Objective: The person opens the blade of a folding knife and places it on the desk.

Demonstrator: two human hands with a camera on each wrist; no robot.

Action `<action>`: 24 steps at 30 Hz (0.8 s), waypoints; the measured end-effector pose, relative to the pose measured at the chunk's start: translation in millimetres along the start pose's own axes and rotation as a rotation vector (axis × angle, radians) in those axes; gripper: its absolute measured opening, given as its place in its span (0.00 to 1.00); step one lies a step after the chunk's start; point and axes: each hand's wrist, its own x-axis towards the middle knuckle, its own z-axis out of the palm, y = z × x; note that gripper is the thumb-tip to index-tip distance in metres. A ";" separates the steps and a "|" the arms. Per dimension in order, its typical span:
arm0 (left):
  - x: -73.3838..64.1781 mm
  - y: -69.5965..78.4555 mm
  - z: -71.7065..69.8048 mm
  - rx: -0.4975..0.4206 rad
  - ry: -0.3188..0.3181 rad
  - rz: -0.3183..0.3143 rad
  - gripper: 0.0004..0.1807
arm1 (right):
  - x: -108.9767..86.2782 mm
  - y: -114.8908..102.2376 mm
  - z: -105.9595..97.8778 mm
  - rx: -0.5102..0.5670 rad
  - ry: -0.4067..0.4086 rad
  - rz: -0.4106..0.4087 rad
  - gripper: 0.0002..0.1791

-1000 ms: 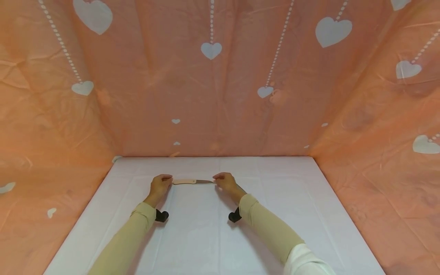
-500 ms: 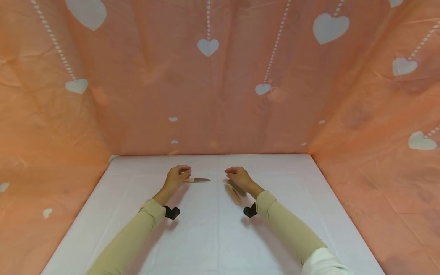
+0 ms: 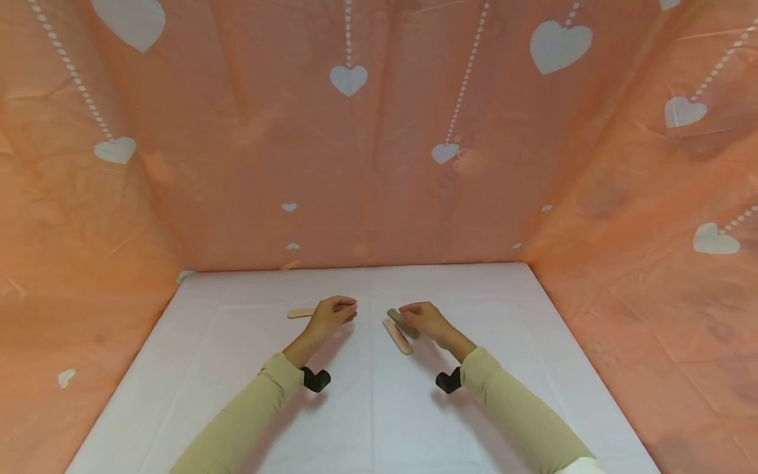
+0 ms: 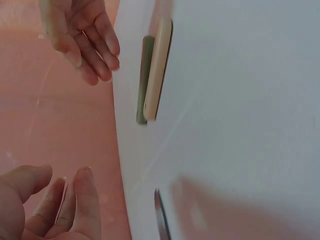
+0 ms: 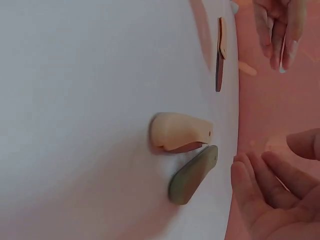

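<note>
An unfolded pocket knife with a beige handle (image 3: 300,313) lies on the white table; in the head view my left hand (image 3: 331,315) hides its blade. That blade (image 5: 219,72) shows in the right wrist view. My left hand hovers above the knife, fingers loosely bent around nothing. To the right lie two folded pocket knives side by side, a beige one (image 5: 180,132) and a green one (image 5: 192,175). Over the green one hovers my right hand (image 3: 431,320), partly covering it in the head view. Its fingers (image 5: 280,185) are relaxed and hold nothing.
The table (image 3: 237,395) meets an orange cloth wall (image 3: 379,197) with white hearts at its back and sides. A black camera mount (image 3: 316,380) juts inward from the left wrist, and another mount (image 3: 448,380) from the right.
A second ago both hands held the unfolded knife by its ends; half a second ago it lay released. Since then the left hand has moved right over its blade, and the right hand slightly right.
</note>
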 end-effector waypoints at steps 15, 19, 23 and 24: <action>-8.1 -28.3 37.1 -0.087 -0.064 -0.152 0.13 | -17.7 23.2 3.6 -0.059 -0.047 0.026 0.16; -8.1 -32.9 46.1 -0.141 -0.091 -0.242 0.13 | -16.7 26.1 5.4 -0.065 -0.057 -0.003 0.16; -7.8 -35.5 51.9 -0.161 -0.117 -0.316 0.14 | -15.9 28.0 7.6 -0.054 -0.073 -0.019 0.16; -7.5 -36.4 52.7 -0.168 -0.116 -0.329 0.14 | -15.7 28.2 8.1 -0.052 -0.077 -0.019 0.16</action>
